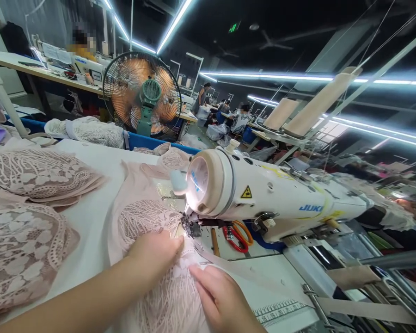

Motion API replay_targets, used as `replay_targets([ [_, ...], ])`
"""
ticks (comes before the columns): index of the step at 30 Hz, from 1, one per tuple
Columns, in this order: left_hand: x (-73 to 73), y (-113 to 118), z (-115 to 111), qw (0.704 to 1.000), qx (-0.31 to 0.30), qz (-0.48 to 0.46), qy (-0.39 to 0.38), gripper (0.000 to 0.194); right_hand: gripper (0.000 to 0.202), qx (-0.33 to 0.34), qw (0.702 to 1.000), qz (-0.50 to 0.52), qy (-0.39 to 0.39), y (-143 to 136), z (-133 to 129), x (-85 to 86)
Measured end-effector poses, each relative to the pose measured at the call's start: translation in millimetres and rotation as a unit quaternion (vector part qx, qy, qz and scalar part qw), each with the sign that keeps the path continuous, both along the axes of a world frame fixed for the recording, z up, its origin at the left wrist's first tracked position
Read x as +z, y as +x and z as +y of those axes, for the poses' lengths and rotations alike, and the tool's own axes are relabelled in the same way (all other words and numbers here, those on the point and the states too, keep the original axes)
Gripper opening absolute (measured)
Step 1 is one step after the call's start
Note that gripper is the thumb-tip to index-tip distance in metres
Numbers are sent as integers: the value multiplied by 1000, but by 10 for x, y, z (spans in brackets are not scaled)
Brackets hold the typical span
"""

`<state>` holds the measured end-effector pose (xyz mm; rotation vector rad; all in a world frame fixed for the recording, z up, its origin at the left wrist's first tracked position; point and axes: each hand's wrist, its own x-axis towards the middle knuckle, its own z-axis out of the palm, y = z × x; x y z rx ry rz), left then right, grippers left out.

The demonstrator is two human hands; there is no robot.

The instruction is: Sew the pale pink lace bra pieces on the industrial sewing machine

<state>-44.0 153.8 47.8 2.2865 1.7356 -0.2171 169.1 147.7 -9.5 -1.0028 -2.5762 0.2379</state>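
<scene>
A pale pink lace bra (142, 212) lies under the needle end of a white sewing machine (277, 192). My left hand (156, 254) is closed on the lace just in front of the presser foot, its fingertips close to the needle. Lower and to the right, my right hand (220, 296) grips the edge of the same bra, its thumb and forefinger close together at the fabric. What lies beneath both hands is hidden. A pale elastic band (263, 277) runs from the foot toward the right, past my right hand.
Stacked lace bra cups (31, 178) lie at the left. Scissors (234, 238) with coloured handles rest beneath the machine arm. A measuring scale (280, 311) marks the table's front right. Behind stand a large fan (142, 92) and thread cones (322, 101); people work farther back.
</scene>
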Motion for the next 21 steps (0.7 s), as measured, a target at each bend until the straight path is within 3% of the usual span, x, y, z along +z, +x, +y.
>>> replay_targets([
  [13,3,28,-23,999,5,33,-9,35,35,-9,1000,2,-10,11,-18,-30],
  [21,25,47,42,997,7,69,-23,54,30,-40,998,-57,-2,-47,15,-2],
])
